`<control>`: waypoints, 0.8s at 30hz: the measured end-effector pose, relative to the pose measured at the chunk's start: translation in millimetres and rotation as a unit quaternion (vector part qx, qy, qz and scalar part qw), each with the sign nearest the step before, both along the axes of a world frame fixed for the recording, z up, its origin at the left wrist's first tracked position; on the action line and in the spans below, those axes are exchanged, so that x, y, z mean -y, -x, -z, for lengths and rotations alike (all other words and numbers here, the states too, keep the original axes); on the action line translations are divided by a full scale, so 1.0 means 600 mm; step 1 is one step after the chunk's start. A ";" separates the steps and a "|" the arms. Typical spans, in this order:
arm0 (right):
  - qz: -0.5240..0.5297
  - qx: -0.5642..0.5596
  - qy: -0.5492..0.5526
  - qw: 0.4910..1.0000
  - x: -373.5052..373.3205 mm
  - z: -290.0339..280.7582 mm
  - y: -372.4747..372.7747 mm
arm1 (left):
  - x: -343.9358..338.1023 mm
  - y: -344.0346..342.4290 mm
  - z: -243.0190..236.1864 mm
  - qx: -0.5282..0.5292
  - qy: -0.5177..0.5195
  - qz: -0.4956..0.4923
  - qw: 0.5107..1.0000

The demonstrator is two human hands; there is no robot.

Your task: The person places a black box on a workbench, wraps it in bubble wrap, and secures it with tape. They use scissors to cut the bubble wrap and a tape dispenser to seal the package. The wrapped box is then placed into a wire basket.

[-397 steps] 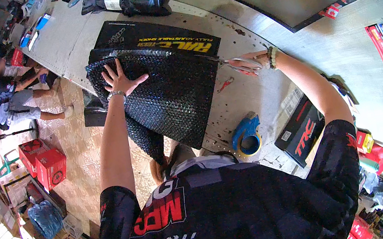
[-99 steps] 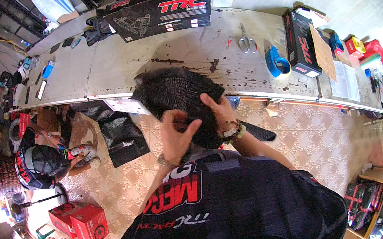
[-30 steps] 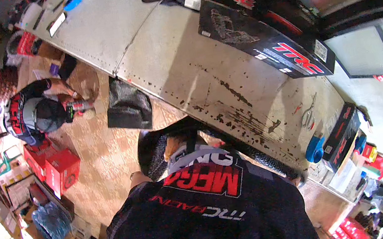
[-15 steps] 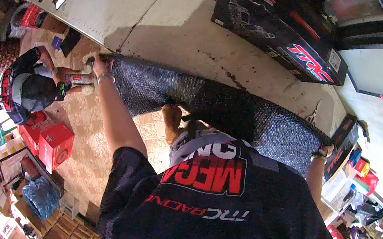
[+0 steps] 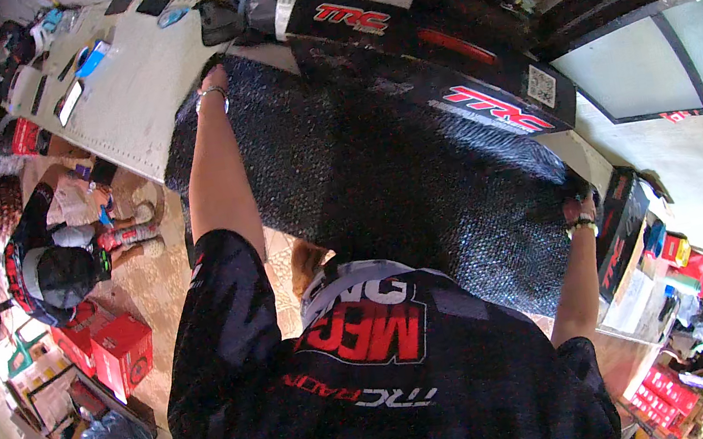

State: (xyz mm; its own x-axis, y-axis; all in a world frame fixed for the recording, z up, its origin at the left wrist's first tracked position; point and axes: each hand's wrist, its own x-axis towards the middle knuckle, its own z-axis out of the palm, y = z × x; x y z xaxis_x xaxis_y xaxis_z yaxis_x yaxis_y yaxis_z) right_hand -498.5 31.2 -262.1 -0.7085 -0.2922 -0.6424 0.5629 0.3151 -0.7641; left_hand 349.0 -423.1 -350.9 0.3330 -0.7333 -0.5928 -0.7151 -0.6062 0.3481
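Observation:
A wide sheet of black bubble wrap (image 5: 334, 167) stretches between my two hands over the pale table. My left hand (image 5: 213, 80) is closed on its far left corner, with the arm reached out forward. At the right, my right hand (image 5: 580, 206) grips the sheet's other end. The wrap's far edge lies up against a long black carton (image 5: 494, 100) with red and white lettering and covers part of its near side. The near part of the sheet hangs down in front of my body.
On the pale table (image 5: 126, 99) lie a phone (image 5: 71, 103) and a blue item (image 5: 93, 58). Black plastic-wrapped parcels (image 5: 246, 16) sit beyond the carton. A co-worker in a cap (image 5: 59, 277) is low at the left, near red boxes (image 5: 122, 352). Another black box (image 5: 621, 227) stands at the right.
Both my hands have moved forward and up with the bubble wrap. It has gone from a band along the table's near edge to spread over the tabletop, reaching the carton.

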 end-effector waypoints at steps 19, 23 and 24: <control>-0.362 0.239 0.099 0.895 0.209 -0.066 -0.179 | -0.233 0.231 -0.258 -0.560 0.002 -0.131 0.818; -0.395 0.077 -0.019 0.915 0.148 -0.119 -0.295 | -0.320 0.183 -0.202 -0.508 0.010 -0.101 0.855; -0.354 0.081 -0.002 0.932 0.129 -0.139 -0.307 | -0.353 0.167 -0.181 -0.513 0.037 -0.116 0.850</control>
State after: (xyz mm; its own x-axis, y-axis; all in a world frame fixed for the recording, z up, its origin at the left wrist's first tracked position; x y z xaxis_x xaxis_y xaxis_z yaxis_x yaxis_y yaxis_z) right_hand -314.3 -46.4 -178.7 -0.2324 -0.6470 -0.7262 0.3201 0.6542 -0.6853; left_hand 249.0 -211.4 -242.6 -0.1903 -0.7661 -0.6139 0.1233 -0.6390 0.7592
